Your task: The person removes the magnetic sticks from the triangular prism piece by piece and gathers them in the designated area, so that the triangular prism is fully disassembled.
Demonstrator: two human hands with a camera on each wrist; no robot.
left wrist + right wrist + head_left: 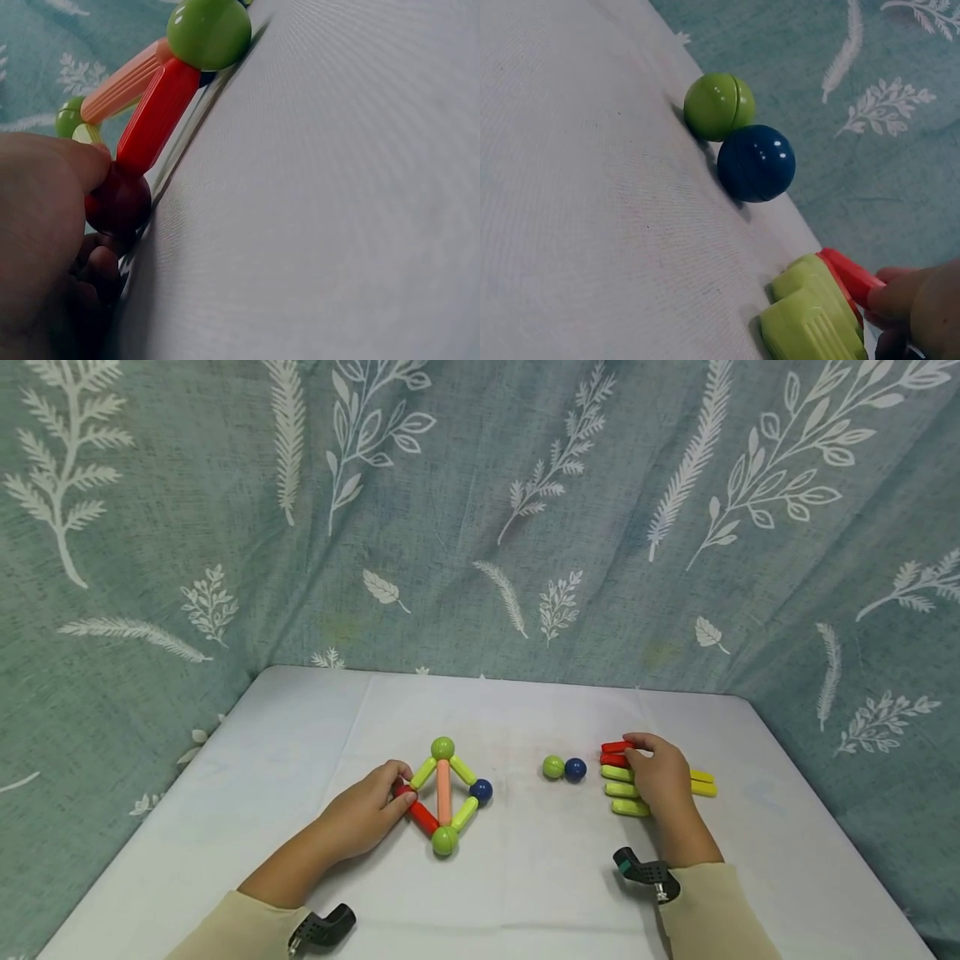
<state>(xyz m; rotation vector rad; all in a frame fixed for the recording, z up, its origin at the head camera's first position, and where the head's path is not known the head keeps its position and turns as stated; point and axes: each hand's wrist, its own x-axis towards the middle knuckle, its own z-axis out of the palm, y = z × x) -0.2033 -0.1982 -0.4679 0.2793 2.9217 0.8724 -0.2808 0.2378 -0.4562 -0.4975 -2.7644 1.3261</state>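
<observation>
On the table lies a diamond-shaped frame of balls and rods: green balls (442,748) at top and bottom, a blue ball (481,791) at right, and a salmon rod (444,793) down the middle. My left hand (363,814) grips the red ball (120,201) at its left corner, where a red rod (160,116) joins. Over at the right, my right hand (663,774) pinches a red rod (851,277) between thumb and finger. Beside it are another red rod (613,760) and several light-green rods (621,790). The hand partly covers this group.
A loose green ball (552,767) and a dark blue ball (575,770) sit side by side between the frame and the rods. Yellow rods (703,788) show right of my right hand. Patterned cloth (450,527) hangs behind the white table (525,893).
</observation>
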